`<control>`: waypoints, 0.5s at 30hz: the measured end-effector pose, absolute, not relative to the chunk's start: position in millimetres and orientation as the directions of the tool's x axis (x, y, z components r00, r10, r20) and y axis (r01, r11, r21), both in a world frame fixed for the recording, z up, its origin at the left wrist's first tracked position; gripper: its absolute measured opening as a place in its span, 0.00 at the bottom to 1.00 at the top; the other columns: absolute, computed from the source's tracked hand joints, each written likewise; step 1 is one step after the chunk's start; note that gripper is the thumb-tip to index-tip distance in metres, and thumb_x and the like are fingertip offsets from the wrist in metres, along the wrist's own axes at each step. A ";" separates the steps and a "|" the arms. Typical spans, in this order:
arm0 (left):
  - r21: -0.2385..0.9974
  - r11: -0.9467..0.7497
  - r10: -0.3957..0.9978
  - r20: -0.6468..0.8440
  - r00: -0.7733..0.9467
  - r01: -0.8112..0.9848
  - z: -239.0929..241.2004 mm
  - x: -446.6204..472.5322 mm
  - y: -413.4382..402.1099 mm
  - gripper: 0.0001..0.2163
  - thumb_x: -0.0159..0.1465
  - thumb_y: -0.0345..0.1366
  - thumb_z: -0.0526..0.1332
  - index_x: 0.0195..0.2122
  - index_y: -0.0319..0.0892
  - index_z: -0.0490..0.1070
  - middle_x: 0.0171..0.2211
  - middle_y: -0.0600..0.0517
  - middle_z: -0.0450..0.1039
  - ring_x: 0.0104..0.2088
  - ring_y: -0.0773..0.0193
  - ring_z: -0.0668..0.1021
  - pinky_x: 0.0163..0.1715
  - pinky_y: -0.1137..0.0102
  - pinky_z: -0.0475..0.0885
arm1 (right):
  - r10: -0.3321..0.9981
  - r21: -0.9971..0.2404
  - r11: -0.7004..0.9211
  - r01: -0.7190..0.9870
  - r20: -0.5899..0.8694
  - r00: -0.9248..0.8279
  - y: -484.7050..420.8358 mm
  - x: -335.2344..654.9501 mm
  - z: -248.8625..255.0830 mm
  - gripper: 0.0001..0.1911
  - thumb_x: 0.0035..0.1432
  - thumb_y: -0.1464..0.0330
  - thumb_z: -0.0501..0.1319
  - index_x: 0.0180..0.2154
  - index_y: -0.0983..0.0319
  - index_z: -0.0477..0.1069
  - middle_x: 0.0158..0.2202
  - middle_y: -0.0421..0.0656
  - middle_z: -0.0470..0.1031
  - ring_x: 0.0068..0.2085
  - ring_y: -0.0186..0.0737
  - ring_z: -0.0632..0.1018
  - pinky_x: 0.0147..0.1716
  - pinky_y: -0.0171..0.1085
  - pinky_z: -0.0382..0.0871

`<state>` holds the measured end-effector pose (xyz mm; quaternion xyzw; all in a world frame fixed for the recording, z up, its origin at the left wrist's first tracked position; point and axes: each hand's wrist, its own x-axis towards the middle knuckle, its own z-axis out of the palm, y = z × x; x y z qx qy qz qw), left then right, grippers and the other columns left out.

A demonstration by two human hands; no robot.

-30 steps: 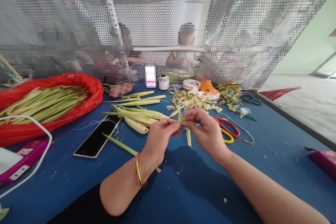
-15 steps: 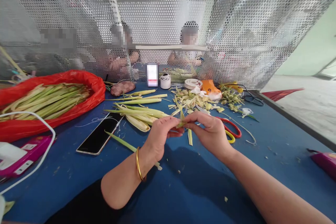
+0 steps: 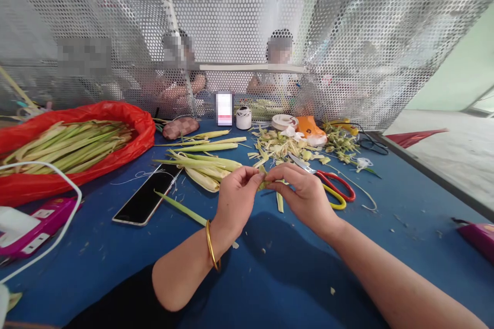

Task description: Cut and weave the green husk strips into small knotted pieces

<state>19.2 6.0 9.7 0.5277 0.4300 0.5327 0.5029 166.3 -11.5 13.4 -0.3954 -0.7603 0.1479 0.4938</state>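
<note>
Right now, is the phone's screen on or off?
Off: the phone lies face up on the blue table, its screen uniformly black with no lit display.

A blue table (image 3: 270, 288) is fenced at the back by a perforated metal screen (image 3: 247, 31); people sit behind it, with pale green wall (image 3: 463, 61) and grey floor (image 3: 443, 149) at right

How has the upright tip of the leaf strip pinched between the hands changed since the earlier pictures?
Yes. The leaf strip no longer sticks up above the left hand and right hand; it now lies low against the scissors.
</note>
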 end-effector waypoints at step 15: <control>0.859 -0.462 0.882 0.470 0.016 0.222 11.7 15.6 1.3 0.05 0.57 0.33 0.63 0.25 0.41 0.73 0.24 0.54 0.76 0.25 0.68 0.76 0.28 0.76 0.70 | 0.804 -0.755 0.561 0.341 0.594 -0.008 -16.2 160.5 14.5 0.03 0.54 0.73 0.65 0.29 0.60 0.74 0.29 0.40 0.77 0.32 0.37 0.77 0.33 0.36 0.71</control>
